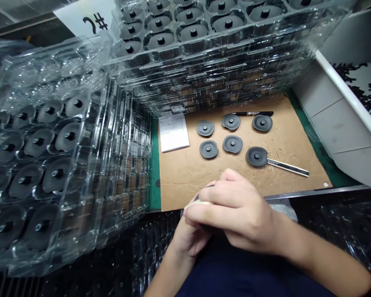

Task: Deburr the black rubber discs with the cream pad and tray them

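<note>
My right hand (235,212) lies over my left hand (188,239) near the front edge of the bench, both with fingers curled. Between them a small dark round part (200,196) shows only at its edge; most of it is hidden. Beyond the hands, several dark grey rubber discs with centre hubs (232,144) lie in two rows on a brown cardboard sheet (185,173). One disc (257,156) rests on the end of a thin metal tool (292,167).
Tall stacks of clear plastic trays holding the same discs stand at the left (49,165) and at the back (204,53). A printed paper slip (173,132) and a black pen (253,113) lie on the cardboard. A white bin (349,107) stands right.
</note>
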Demonstrator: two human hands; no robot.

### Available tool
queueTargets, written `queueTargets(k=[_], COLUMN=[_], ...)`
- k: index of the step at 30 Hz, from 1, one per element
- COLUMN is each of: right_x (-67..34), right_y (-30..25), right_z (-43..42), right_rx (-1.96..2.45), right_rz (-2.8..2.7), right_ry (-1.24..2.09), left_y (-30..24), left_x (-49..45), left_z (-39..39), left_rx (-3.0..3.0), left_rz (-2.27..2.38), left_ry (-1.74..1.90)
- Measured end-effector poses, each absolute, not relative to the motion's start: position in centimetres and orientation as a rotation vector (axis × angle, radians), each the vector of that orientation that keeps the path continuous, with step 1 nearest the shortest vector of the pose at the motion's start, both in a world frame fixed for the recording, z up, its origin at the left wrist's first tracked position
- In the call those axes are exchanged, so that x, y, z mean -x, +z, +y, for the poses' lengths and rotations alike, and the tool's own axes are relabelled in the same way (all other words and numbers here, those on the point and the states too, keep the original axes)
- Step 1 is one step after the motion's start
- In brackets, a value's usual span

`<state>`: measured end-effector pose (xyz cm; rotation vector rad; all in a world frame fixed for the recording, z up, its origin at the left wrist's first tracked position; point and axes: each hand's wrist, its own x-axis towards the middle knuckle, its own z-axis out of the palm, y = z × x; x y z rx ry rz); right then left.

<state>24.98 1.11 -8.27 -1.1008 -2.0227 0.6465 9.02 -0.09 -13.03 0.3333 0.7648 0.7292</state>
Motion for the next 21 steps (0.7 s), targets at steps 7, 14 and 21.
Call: queueTargets(k=[7, 14, 21], right_x=[-28.3, -27.2, -26.7], right_y=[-13.0, -18.9, -17.3], right_z=[0.9, -3.8, -3.1], right_rx=[1.417, 1.747, 1.775], right_rz=[-1.63, -1.612, -1.509], right_ry=[0.919, 1.205, 1.104], left_y=[-12.7, -12.9, -12.6], left_x=[-8.0, -7.6, -7.9], left_z=[0.2, 0.2, 0.1], left_rx=[-0.307, -0.253, -0.258], left_rz=[0.656, 0.627, 0.639], left_ry=[0.73, 0.752, 0.759])
